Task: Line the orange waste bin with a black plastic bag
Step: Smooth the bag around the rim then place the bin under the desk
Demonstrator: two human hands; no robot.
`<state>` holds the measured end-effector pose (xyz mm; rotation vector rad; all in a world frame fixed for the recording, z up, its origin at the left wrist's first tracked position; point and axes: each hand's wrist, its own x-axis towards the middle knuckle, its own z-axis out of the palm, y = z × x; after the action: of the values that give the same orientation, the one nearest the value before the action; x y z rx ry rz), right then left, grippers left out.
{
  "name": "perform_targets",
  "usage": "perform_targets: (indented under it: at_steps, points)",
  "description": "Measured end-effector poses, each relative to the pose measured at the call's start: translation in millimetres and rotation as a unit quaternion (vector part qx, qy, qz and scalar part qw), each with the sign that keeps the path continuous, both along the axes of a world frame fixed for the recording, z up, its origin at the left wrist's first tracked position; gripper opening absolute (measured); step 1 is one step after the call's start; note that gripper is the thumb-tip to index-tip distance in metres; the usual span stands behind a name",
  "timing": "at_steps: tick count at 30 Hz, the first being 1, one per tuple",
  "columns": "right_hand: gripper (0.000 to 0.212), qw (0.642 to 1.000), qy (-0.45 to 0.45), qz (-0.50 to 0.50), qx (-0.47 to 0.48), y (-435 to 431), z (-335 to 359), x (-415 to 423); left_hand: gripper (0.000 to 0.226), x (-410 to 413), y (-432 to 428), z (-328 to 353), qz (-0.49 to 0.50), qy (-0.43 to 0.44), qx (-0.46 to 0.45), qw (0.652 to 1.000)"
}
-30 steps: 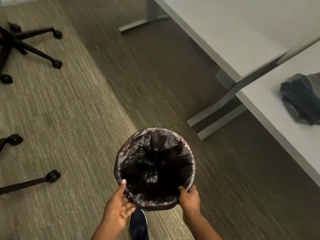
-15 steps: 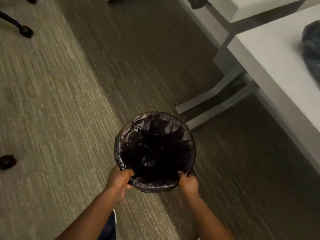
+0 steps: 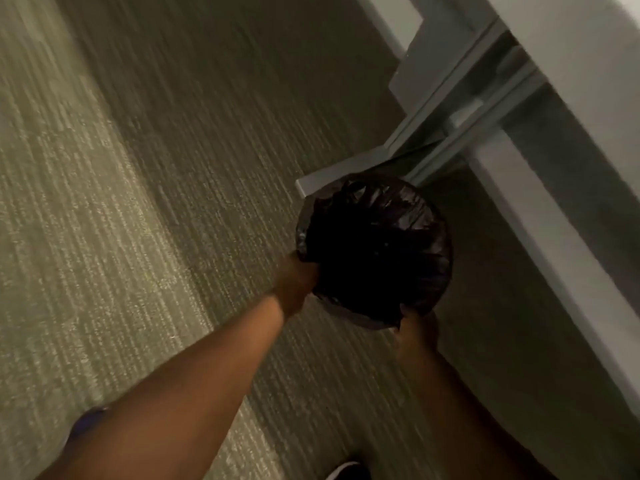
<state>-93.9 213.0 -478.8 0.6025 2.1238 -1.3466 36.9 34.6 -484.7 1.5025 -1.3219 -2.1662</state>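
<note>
I look down into the waste bin, whose orange body is wholly hidden by the black plastic bag (image 3: 375, 247) that fills it and folds over its rim. My left hand (image 3: 298, 282) grips the bagged rim on the left side. My right hand (image 3: 417, 332) grips the rim at the near right. Both arms are stretched out toward the bin. The bin is held close to the foot of a desk; the frame is blurred and I cannot tell whether it touches the floor.
A grey metal desk foot (image 3: 349, 168) lies on the carpet right behind the bin. The white desk edge (image 3: 554, 237) runs along the right side. Striped carpet (image 3: 138, 202) spreads to the left. A shoe tip (image 3: 348, 471) shows at the bottom.
Both hands have carried the lined bin forward and to the right, up against the desk foot. My arms have stretched out and the view has tilted. The chair wheels have left the frame.
</note>
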Motion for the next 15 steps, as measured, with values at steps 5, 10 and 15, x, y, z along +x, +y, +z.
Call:
perform_targets:
  at_steps: [5, 10, 15]
  points:
    - [0.036, 0.997, 0.005, -0.053, -0.055, 13, -12, -37, 0.044, -43, 9, -4, -0.044, -0.006, -0.006, 0.999]
    - [0.042, 0.993, 0.015, -0.086, -0.074, 18, -22, -66, 0.043, -77, 10, -2, -0.09, 0.01, -0.015, 0.996]
    - [0.047, 0.995, 0.017, -0.087, -0.049, 21, -25, -87, 0.038, -104, 9, -4, -0.138, -0.023, -0.064, 0.988]
